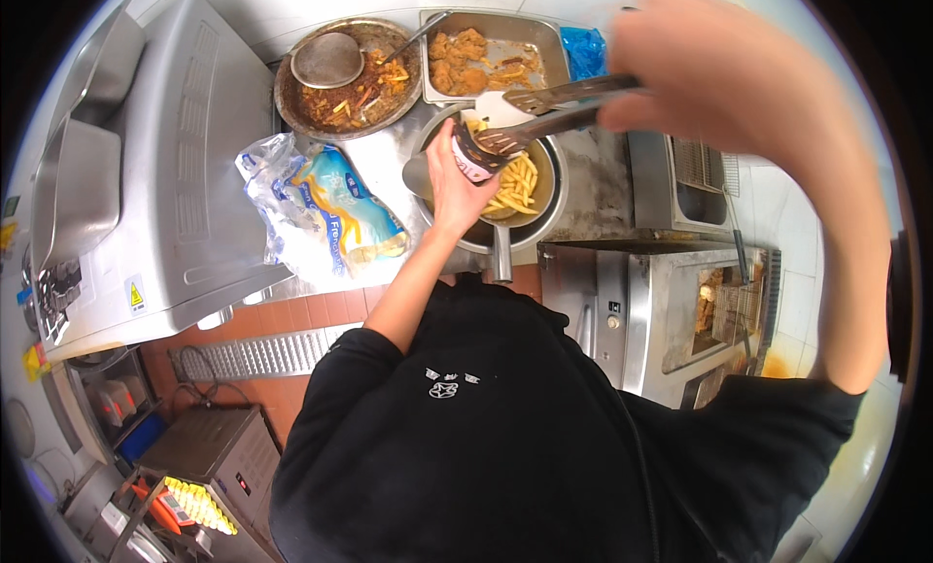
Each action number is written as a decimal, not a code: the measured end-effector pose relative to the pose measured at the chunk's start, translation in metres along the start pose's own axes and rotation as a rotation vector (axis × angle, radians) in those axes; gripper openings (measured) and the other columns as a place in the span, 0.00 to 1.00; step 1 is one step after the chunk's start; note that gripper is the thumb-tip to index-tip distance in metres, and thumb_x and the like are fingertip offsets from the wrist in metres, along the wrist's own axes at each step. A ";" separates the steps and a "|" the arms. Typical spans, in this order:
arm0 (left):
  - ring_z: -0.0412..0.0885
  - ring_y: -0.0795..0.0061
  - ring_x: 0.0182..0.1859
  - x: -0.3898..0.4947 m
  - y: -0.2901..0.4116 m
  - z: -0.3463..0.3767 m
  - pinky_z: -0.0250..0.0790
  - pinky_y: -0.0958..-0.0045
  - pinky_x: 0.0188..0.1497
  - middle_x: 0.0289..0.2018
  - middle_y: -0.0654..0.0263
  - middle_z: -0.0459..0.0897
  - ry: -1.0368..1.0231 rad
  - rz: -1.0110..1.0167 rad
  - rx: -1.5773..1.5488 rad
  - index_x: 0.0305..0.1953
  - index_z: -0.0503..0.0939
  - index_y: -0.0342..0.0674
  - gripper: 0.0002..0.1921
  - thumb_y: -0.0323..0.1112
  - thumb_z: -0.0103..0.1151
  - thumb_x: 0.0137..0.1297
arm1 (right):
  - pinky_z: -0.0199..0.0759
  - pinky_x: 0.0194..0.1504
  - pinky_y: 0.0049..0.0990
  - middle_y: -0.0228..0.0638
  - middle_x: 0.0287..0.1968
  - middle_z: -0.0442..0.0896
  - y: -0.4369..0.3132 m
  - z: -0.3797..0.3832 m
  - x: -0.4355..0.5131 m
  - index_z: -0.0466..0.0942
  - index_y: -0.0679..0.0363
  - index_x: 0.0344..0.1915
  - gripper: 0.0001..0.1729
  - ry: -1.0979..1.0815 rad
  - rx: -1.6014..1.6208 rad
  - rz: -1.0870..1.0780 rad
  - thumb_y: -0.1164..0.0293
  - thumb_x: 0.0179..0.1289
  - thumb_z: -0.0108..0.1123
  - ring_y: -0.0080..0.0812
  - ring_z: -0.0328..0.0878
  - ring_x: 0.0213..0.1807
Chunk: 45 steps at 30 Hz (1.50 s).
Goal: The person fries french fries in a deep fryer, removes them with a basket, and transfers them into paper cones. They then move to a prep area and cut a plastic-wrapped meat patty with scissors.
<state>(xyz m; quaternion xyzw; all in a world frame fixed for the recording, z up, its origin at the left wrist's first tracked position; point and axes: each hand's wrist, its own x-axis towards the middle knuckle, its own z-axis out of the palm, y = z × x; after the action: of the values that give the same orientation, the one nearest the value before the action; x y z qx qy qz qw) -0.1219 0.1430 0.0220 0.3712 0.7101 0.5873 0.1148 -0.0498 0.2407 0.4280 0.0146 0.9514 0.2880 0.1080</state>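
My left hand (458,191) grips a printed paper fries carton (470,164), its mouth tilted up and away from me. In my right hand (678,67), blurred and raised at the upper right, is a pair of slotted metal tongs (539,126). One tong arm reaches into the carton's mouth; the other lies above its white back flap. A few fries show inside the carton. Below it, French fries (519,188) lie in a metal pan with a handle (502,255), set within a larger round metal bowl (560,199). My left hand partly hides the pan.
Left of the bowl lies an opened plastic bag of frozen fries (328,206). Behind stand a round pan of spices (288,104) with a strainer (328,60), and a steel tray (550,42) with fried chicken (458,60). A metal fryer (649,184) is at right.
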 end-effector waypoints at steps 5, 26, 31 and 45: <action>0.67 0.52 0.70 0.000 -0.009 -0.040 0.62 0.57 0.74 0.66 0.47 0.62 0.026 -0.137 -0.022 0.77 0.49 0.33 0.56 0.30 0.79 0.51 | 0.79 0.40 0.41 0.46 0.31 0.87 0.017 0.043 -0.096 0.85 0.63 0.55 0.24 -0.282 0.887 0.448 0.57 0.67 0.70 0.48 0.84 0.32; 0.69 0.54 0.69 -0.077 0.023 -0.116 0.62 0.56 0.74 0.65 0.49 0.68 0.092 -0.196 0.132 0.75 0.56 0.34 0.53 0.28 0.79 0.49 | 0.80 0.33 0.34 0.31 0.29 0.89 -0.096 0.274 0.035 0.89 0.50 0.27 0.07 -0.256 0.173 -0.162 0.72 0.60 0.65 0.35 0.90 0.36; 0.70 0.44 0.66 -0.078 0.026 -0.139 0.63 0.49 0.70 0.63 0.47 0.72 0.071 -0.103 0.438 0.73 0.61 0.36 0.54 0.32 0.83 0.43 | 0.81 0.33 0.36 0.33 0.29 0.88 -0.082 0.268 0.024 0.86 0.54 0.29 0.04 -0.218 0.139 -0.275 0.71 0.60 0.64 0.38 0.89 0.35; 0.70 0.49 0.66 -0.029 0.031 -0.129 0.59 0.43 0.68 0.62 0.49 0.71 -0.227 0.068 0.947 0.77 0.61 0.47 0.48 0.30 0.73 0.55 | 0.80 0.33 0.40 0.37 0.27 0.84 -0.017 0.172 -0.034 0.82 0.61 0.43 0.11 -0.108 0.161 -0.153 0.68 0.64 0.63 0.43 0.87 0.31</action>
<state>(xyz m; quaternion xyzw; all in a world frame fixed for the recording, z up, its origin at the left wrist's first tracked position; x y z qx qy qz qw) -0.1670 0.0287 0.0790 0.4675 0.8696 0.1589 -0.0093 0.0210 0.3175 0.2858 -0.0338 0.9626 0.2004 0.1793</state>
